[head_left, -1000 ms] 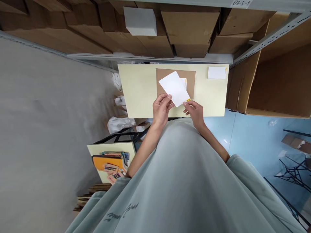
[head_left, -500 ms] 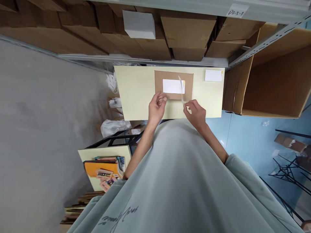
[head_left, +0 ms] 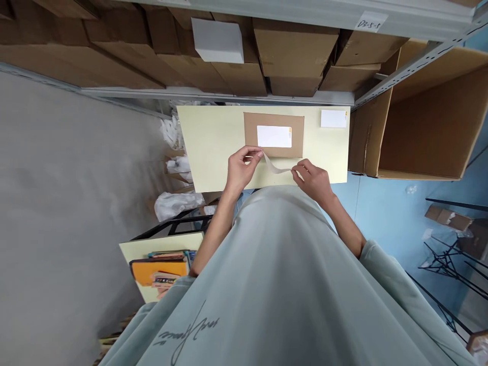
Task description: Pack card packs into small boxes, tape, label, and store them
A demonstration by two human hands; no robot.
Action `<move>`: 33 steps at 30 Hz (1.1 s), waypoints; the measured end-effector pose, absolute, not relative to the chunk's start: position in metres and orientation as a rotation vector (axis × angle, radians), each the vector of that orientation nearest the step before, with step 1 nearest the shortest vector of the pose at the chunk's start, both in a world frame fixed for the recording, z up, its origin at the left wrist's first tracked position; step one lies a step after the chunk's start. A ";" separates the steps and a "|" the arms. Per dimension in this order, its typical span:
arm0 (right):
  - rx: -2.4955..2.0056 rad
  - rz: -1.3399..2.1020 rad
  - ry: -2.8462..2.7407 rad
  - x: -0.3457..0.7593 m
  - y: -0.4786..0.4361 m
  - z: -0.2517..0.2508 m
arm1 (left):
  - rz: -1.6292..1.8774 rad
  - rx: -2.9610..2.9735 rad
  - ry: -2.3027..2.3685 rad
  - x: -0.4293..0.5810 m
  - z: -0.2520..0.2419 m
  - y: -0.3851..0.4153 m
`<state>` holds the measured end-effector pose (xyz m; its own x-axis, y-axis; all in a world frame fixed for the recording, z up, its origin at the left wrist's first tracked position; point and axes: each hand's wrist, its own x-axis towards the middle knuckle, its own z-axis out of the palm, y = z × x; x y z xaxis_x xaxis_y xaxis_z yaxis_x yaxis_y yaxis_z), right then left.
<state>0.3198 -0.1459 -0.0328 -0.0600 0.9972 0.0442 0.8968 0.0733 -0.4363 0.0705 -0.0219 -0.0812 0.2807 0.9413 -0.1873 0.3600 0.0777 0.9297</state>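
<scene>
Between my two hands stretches a thin, whitish strip [head_left: 275, 169], curved and sagging a little in the middle; it looks like tape or a peeled backing. My left hand [head_left: 243, 165] pinches its upper left end, close to the lower edge of a flat brown cardboard piece [head_left: 250, 138]. At the other end my right hand [head_left: 311, 177] grips the strip between thumb and fingertips. A white label [head_left: 274, 136] with a small orange mark lies on the cardboard. Both rest on a pale yellow tabletop [head_left: 213, 147].
A white pad or label stack [head_left: 333, 118] lies at the table's right. Cardboard boxes [head_left: 295, 51] fill the shelf behind, with a white box [head_left: 218, 40] among them. A large open carton [head_left: 430, 122] stands right. Books and an orange folder [head_left: 160, 272] sit on a lower-left surface.
The strip's far end, earlier raised over the label, is now in my left hand, so both hands hold it. It has come down toward me, off the label.
</scene>
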 end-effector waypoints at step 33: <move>-1.913 1.128 -1.548 0.383 -0.011 -0.148 | 0.550 1.534 1.323 0.083 -0.182 0.066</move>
<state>0.3826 -0.0114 -0.1484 0.0452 0.9461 -0.3207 0.5955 -0.2833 -0.7518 0.0832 0.0657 -0.1818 0.2989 0.9192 -0.2564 0.4668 0.0935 0.8794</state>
